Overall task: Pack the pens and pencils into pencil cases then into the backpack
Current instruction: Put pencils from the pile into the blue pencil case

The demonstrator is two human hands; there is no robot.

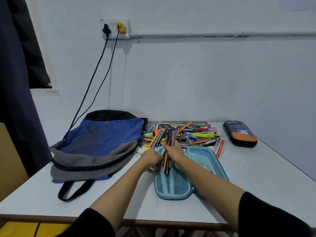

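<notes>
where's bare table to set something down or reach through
Bare table lies between the open blue case and the dark case at right, and along the near edge in front of the backpack. Crowded: the pen pile behind the open blue case.

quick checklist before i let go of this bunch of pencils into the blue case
1. Blue pencil case lies open on the table: ok.
2. Right hand grips the pencil bundle firmly: ok.
3. Left hand holds the case's left edge steady: ok.
4. Bundle lies flat inside the case: not ok. Only its lower ends are in, and it stands tilted.
5. Loose pens all packed: not ok, a pile remains behind the case.
6. Backpack unzipped for the cases: cannot tell.
</notes>
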